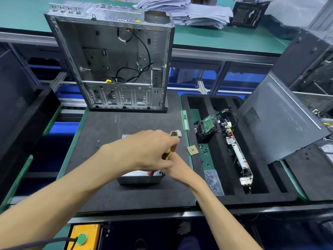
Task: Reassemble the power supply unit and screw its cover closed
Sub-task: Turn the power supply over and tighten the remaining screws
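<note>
PSU (138, 178) sits near-centre on the worktop (108, 134), cover up for screw access. Left hand (146, 150) lies over it, fingers curled round a yellow-black screwdriver (166, 154) aimed at the near right corner. Right hand (177, 166) is mostly hidden; fingers pinch near the tip, probably steadying a screw. Connector (176, 132) trails far right.

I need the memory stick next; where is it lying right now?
In the head view, the green memory stick lies right of centre, along the left edge of the black foam tray, just beyond the white plug.

no text, labels too blurred
</note>
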### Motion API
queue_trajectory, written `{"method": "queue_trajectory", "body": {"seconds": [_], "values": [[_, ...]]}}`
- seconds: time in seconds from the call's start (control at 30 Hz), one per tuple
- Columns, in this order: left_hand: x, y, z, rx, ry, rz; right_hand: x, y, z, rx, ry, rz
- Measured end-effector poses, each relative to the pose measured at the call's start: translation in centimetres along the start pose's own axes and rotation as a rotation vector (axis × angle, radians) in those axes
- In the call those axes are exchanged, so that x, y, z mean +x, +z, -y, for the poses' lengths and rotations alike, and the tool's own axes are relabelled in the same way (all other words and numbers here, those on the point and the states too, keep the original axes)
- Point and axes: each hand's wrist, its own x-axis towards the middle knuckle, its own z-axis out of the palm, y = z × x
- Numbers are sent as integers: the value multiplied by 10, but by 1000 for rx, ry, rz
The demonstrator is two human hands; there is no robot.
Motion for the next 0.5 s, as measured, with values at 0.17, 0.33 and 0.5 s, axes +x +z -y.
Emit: {"method": "queue_trajectory", "body": {"seconds": [0.17,0.33,0.5], "values": [[4,0,0,94,-61,-24,0,1,1,57,2,1],[-1,0,-1,12,2,-21,2,1,4,39,-12,26],[4,-2,4,60,-30,-12,2,0,0,48,3,32]]}}
